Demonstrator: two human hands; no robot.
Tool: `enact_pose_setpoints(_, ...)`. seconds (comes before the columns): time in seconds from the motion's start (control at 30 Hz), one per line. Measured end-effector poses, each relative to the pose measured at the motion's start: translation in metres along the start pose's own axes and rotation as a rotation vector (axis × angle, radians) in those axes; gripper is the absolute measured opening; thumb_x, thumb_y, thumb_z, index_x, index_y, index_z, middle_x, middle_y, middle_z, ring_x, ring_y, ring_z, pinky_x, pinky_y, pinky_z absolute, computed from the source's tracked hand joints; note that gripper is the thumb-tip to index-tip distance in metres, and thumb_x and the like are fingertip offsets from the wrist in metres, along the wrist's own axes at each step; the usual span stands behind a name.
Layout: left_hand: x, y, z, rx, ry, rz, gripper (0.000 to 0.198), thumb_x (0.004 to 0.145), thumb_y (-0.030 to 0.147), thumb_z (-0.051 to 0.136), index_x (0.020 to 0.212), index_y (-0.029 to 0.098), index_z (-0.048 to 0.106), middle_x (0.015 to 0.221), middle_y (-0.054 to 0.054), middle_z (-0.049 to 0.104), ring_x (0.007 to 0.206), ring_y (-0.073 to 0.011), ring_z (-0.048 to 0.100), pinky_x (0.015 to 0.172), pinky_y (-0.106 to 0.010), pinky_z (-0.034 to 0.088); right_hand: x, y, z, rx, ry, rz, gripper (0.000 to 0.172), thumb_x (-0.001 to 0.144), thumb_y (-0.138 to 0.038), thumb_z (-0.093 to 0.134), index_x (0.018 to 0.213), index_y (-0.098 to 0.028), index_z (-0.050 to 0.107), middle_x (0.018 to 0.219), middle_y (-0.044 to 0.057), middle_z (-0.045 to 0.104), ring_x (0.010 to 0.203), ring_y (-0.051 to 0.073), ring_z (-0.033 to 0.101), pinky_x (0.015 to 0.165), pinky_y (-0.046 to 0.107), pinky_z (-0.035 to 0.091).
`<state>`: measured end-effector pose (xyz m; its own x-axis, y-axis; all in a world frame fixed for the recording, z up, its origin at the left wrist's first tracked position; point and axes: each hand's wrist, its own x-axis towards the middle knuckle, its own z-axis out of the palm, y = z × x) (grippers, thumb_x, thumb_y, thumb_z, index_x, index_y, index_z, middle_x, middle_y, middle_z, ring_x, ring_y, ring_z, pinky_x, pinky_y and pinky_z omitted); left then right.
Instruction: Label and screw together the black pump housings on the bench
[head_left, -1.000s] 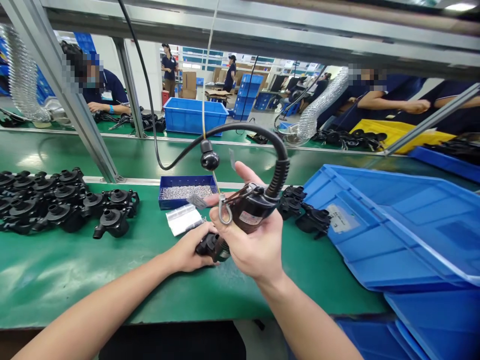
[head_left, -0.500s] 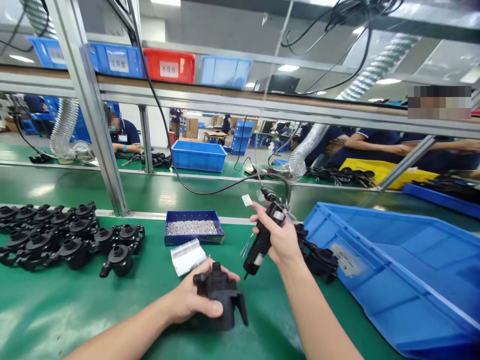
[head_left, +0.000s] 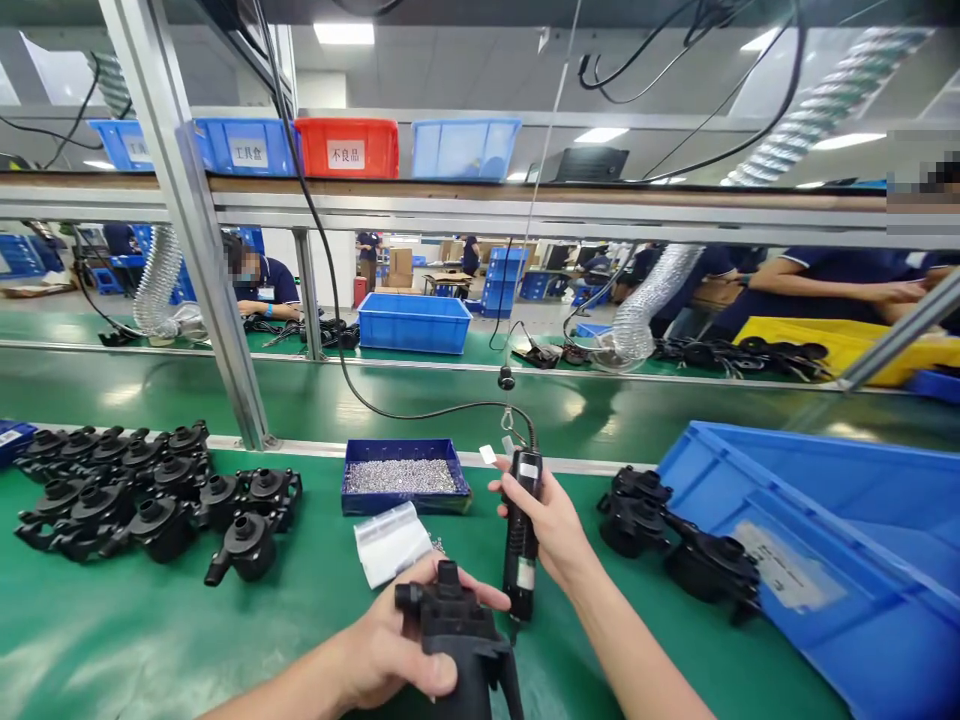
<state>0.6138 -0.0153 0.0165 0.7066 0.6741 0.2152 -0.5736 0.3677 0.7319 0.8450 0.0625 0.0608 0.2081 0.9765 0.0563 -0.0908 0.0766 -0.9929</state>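
Low in the head view, my left hand [head_left: 409,640] is closed around a black plastic pump housing [head_left: 461,640], its short spout facing up and a bracket leg at its right. My right hand [head_left: 551,525] wraps round a black electric screwdriver [head_left: 523,535], which hangs nearly upright from a cord. The bit points down just right of the housing; whether it touches is unclear. Beyond my left hand lie a white packet [head_left: 394,543] and a few tiny metal pieces. Behind them a dark blue tray [head_left: 405,505] holds many small silvery screws.
Rows of black pump housings [head_left: 161,520] stand on the green bench at left. More black housings [head_left: 712,570] sit at right against a large blue bin [head_left: 787,560]. A metal post [head_left: 187,220] rises at left. Across the belt, people sit working.
The screwdriver has swung from tilted to nearly upright and come down beside the pump housing. The housing sits lower and slightly right in view. The camera view has shifted.
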Motion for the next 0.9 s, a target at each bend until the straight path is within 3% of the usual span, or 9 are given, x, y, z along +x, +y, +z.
enact_pose_setpoints(0.1, 0.003, -0.002, 0.009, 0.259, 0.28, 0.034, 0.061, 0.064, 0.031, 0.093, 0.113, 0.015, 0.063, 0.103, -0.008, 0.068, 0.085, -0.0181, 0.062, 0.076, -0.028, 0.047, 0.0, 0.01, 0.001, -0.06, 0.011, -0.023, 0.093, 0.068, -0.053, 0.097, 0.141, -0.019, 0.05, 0.117, 0.009, 0.064, 0.086, 0.019, 0.065, 0.066, 0.03, 0.057)
enact_pose_setpoints(0.17, 0.005, -0.004, 0.013, 0.409, 0.498, 0.054, 0.052, 0.067, 0.03, 0.089, 0.107, 0.016, 0.059, 0.085, -0.001, 0.062, 0.074, -0.014, 0.056, 0.07, -0.025, 0.045, -0.001, 0.015, 0.001, -0.112, 0.027, -0.043, 0.113, 0.071, -0.053, 0.095, 0.158, -0.021, 0.031, 0.108, 0.005, 0.063, 0.077, 0.018, 0.065, 0.073, 0.033, 0.057)
enact_pose_setpoints(0.27, 0.005, -0.007, 0.013, 0.526, 0.633, 0.068, 0.052, 0.071, 0.035, 0.088, 0.111, 0.018, 0.058, 0.092, -0.002, 0.064, 0.077, -0.0156, 0.057, 0.072, -0.026, 0.048, -0.001, 0.02, 0.001, -0.179, 0.021, -0.077, 0.126, 0.077, -0.055, 0.09, 0.166, -0.019, 0.008, 0.114, 0.008, 0.06, 0.076, 0.019, 0.066, 0.083, 0.038, 0.058)
enact_pose_setpoints(0.43, 0.005, -0.003, 0.011, 0.594, 0.649, 0.045, 0.058, 0.07, 0.039, 0.088, 0.114, 0.019, 0.056, 0.098, -0.004, 0.063, 0.079, -0.0181, 0.058, 0.073, -0.029, 0.051, 0.0, 0.026, 0.001, -0.219, -0.001, -0.094, 0.12, 0.079, -0.053, 0.088, 0.164, -0.023, 0.009, 0.127, 0.014, 0.059, 0.082, 0.022, 0.067, 0.088, 0.045, 0.06)
enact_pose_setpoints(0.53, 0.005, 0.0, 0.014, 0.63, 0.662, 0.035, 0.057, 0.069, 0.039, 0.086, 0.114, 0.018, 0.056, 0.096, -0.004, 0.062, 0.08, -0.0185, 0.056, 0.075, -0.03, 0.051, -0.001, 0.03, 0.001, -0.198, -0.021, -0.078, 0.118, 0.079, -0.052, 0.088, 0.163, -0.026, 0.01, 0.145, 0.019, 0.05, 0.09, 0.023, 0.069, 0.093, 0.048, 0.06)
enact_pose_setpoints(0.63, 0.005, 0.002, 0.015, 0.632, 0.653, 0.034, 0.053, 0.07, 0.036, 0.084, 0.112, 0.019, 0.057, 0.093, -0.003, 0.062, 0.079, -0.0184, 0.056, 0.074, -0.03, 0.051, -0.002, 0.031, 0.002, -0.195, -0.02, -0.05, 0.118, 0.077, -0.055, 0.089, 0.162, -0.028, 0.013, 0.158, 0.021, 0.038, 0.112, 0.029, 0.068, 0.105, 0.052, 0.056)
enact_pose_setpoints(0.7, 0.005, 0.002, 0.016, 0.62, 0.647, 0.037, 0.05, 0.071, 0.035, 0.084, 0.111, 0.019, 0.057, 0.093, -0.003, 0.061, 0.079, -0.0177, 0.055, 0.073, -0.029, 0.05, -0.004, 0.03, 0.003, -0.241, 0.031, -0.037, 0.119, 0.074, -0.06, 0.089, 0.161, -0.027, 0.015, 0.164, 0.022, 0.03, 0.129, 0.034, 0.06, 0.111, 0.054, 0.052)
enact_pose_setpoints(0.8, 0.004, 0.004, 0.017, 0.583, 0.645, 0.027, 0.05, 0.07, 0.035, 0.085, 0.109, 0.019, 0.058, 0.095, -0.003, 0.061, 0.079, -0.0174, 0.055, 0.072, -0.028, 0.05, -0.011, 0.024, 0.008, -0.37, 0.159, -0.138, 0.115, 0.074, -0.063, 0.086, 0.16, -0.025, 0.02, 0.167, 0.021, 0.021, 0.14, 0.035, 0.048, 0.112, 0.052, 0.053)
enact_pose_setpoints(0.9, 0.004, 0.006, 0.015, 0.519, 0.605, 0.03, 0.051, 0.07, 0.038, 0.086, 0.107, 0.018, 0.057, 0.089, -0.003, 0.06, 0.076, -0.0166, 0.053, 0.07, -0.028, 0.049, -0.018, 0.019, 0.012, -0.489, 0.238, -0.327, 0.105, 0.08, -0.059, 0.083, 0.159, -0.025, 0.022, 0.163, 0.02, 0.022, 0.142, 0.033, 0.045, 0.111, 0.05, 0.054)
